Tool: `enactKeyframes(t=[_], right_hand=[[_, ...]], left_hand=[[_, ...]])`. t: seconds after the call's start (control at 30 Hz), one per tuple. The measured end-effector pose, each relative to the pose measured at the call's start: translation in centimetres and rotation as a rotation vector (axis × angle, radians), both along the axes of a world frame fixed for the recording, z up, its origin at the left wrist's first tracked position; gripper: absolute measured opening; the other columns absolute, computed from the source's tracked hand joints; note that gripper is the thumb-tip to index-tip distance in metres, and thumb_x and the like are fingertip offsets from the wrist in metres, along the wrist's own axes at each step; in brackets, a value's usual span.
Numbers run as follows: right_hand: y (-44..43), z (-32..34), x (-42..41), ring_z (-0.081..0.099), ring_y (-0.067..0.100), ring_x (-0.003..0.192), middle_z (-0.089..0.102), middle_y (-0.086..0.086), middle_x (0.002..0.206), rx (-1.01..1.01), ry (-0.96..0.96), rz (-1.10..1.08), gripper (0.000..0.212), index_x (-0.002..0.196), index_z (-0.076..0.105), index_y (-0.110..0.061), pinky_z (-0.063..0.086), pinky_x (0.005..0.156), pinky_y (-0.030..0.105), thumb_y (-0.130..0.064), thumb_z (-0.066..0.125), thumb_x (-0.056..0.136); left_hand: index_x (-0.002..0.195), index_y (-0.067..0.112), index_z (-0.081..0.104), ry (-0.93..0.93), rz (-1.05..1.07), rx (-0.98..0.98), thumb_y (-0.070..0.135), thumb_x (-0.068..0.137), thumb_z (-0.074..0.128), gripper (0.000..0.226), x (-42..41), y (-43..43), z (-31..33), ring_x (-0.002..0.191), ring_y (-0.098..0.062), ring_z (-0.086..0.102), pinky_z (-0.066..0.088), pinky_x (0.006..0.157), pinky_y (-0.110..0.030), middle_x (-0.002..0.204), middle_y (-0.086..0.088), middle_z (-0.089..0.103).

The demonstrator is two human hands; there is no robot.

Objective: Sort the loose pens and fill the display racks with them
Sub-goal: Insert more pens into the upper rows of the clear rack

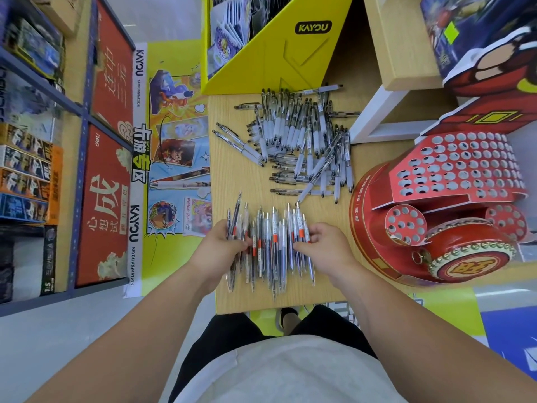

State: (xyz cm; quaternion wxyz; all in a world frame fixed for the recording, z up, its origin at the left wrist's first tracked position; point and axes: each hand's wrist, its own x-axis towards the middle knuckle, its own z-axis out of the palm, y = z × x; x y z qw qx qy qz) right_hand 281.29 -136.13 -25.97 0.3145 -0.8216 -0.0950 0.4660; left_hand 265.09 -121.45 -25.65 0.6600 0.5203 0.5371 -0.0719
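**Here, both hands close on the near row of pens**

We see the clear pens [271, 245] lying side by side in a rough row at the near edge of the wooden table [232, 181]. They are slim, see-through plastic barrels with dark ink cores, silvery tips and small red-orange label bands. Our left hand [223, 245] curls its fingers round the pens at the left end of the row. Our right hand [322, 242] has its fingers bent together, the tips pinching the pens at the right end.

Farther back on the pale wood grain lies a loose heap of white-grip pens [302, 141], crossed over one another, with black clips and matte white sleeves. On the right stands a red cardboard display rack [453, 167], its sloped face punched with round holes, above a drum-shaped base [436, 251] studded along the rim. Behind the heap sits a glossy yellow KAYOU display box [279, 53].
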Motion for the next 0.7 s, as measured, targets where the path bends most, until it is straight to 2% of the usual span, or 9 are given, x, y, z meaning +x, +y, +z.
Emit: enactKeyframes(t=[0.07, 0.13, 0.23, 0.3, 0.43, 0.5, 0.57, 0.63, 0.7], right_hand=[[-0.1, -0.2, 0.0, 0.061, 0.018, 0.095, 0.063, 0.001, 0.108, 0.003, 0.012, -0.004, 0.054, 0.136, 0.054, -0.005, 0.049, 0.087, 0.032, -0.014, 0.075, 0.087], [0.0, -0.4, 0.0, 0.061, 0.022, 0.105, 0.063, 0.011, 0.123, -0.001, 0.019, -0.006, 0.058, 0.14, 0.051, -0.005, 0.049, 0.091, 0.032, -0.015, 0.075, 0.087], [-0.2, -0.3, 0.3, 0.063, 0.031, 0.108, 0.064, 0.021, 0.118, -0.019, 0.01, 0.011, 0.052, 0.135, 0.054, -0.004, 0.051, 0.093, 0.041, -0.014, 0.074, 0.088], [-0.5, -0.2, 0.7, 0.063, 0.025, 0.103, 0.065, 0.015, 0.115, -0.016, 0.039, 0.002, 0.052, 0.136, 0.054, -0.004, 0.05, 0.089, 0.035, -0.014, 0.074, 0.089], [-1.2, 1.2, 1.7, 0.058, 0.018, 0.115, 0.06, 0.007, 0.133, 0.047, 0.09, -0.082, 0.063, 0.145, 0.047, -0.007, 0.043, 0.092, 0.028, -0.015, 0.075, 0.089], [-1.2, 2.9, 2.3, 0.064, 0.011, 0.105, 0.065, -0.004, 0.122, 0.119, 0.084, -0.121, 0.056, 0.139, 0.055, -0.01, 0.046, 0.09, 0.027, -0.013, 0.076, 0.088], [-1.2, 4.8, 2.8, 0.07, 0.005, 0.089, 0.074, -0.008, 0.102, 0.201, 0.077, -0.102, 0.033, 0.117, 0.067, -0.022, 0.053, 0.085, 0.025, -0.012, 0.077, 0.086], [-0.9, 7.0, 2.9, 0.072, 0.005, 0.084, 0.076, -0.006, 0.093, 0.282, 0.091, -0.056, 0.026, 0.1, 0.067, -0.029, 0.054, 0.073, 0.018, -0.01, 0.077, 0.086], [-1.0, 8.4, 2.9, 0.073, 0.01, 0.083, 0.077, 0.0, 0.091, 0.334, 0.101, -0.024, 0.023, 0.101, 0.069, -0.023, 0.056, 0.072, 0.021, -0.007, 0.076, 0.086]], left_hand=[[0.124, 0.008, 0.055, -0.042, 0.073, -0.068, 0.003, 0.091, 0.065, 0.035, -0.2, 0.0, 0.4, 0.094, -0.026, 0.068, 0.052, 0.098, -0.052, 0.107, -0.012, 0.07], [0.123, 0.003, 0.053, -0.086, 0.128, -0.145, -0.011, 0.093, 0.053, 0.034, -0.3, -0.1, 0.8, 0.077, -0.03, 0.065, 0.051, 0.079, -0.05, 0.097, -0.02, 0.065], [0.124, 0.003, 0.051, -0.137, 0.161, -0.228, -0.018, 0.091, 0.049, 0.039, 0.0, -0.4, 1.7, 0.07, -0.03, 0.059, 0.052, 0.064, -0.043, 0.094, -0.02, 0.058], [0.122, 0.005, 0.053, -0.162, 0.157, -0.274, -0.017, 0.091, 0.055, 0.037, 0.3, -0.6, 1.7, 0.072, -0.031, 0.057, 0.051, 0.066, -0.044, 0.089, -0.019, 0.06], [0.114, 0.008, 0.058, -0.183, 0.144, -0.279, -0.004, 0.094, 0.063, 0.024, 1.4, -1.1, 2.4, 0.073, -0.029, 0.057, 0.047, 0.075, -0.046, 0.089, -0.014, 0.067], [0.109, 0.009, 0.059, -0.194, 0.137, -0.259, -0.001, 0.096, 0.063, 0.017, 2.3, -1.5, 3.2, 0.068, -0.023, 0.058, 0.05, 0.066, -0.04, 0.087, -0.011, 0.068], [0.111, 0.009, 0.06, -0.214, 0.12, -0.236, 0.003, 0.098, 0.062, 0.015, 3.3, -2.1, 4.0, 0.066, -0.019, 0.059, 0.05, 0.061, -0.034, 0.084, -0.01, 0.067], [0.118, 0.008, 0.062, -0.255, 0.132, -0.229, 0.005, 0.098, 0.062, 0.02, 4.5, -2.8, 5.0, 0.067, -0.019, 0.059, 0.051, 0.063, -0.035, 0.083, -0.008, 0.067], [0.115, 0.009, 0.064, -0.306, 0.168, -0.243, 0.007, 0.098, 0.063, 0.018, 5.8, -3.8, 6.4, 0.066, -0.019, 0.06, 0.051, 0.066, -0.038, 0.079, -0.006, 0.069]])
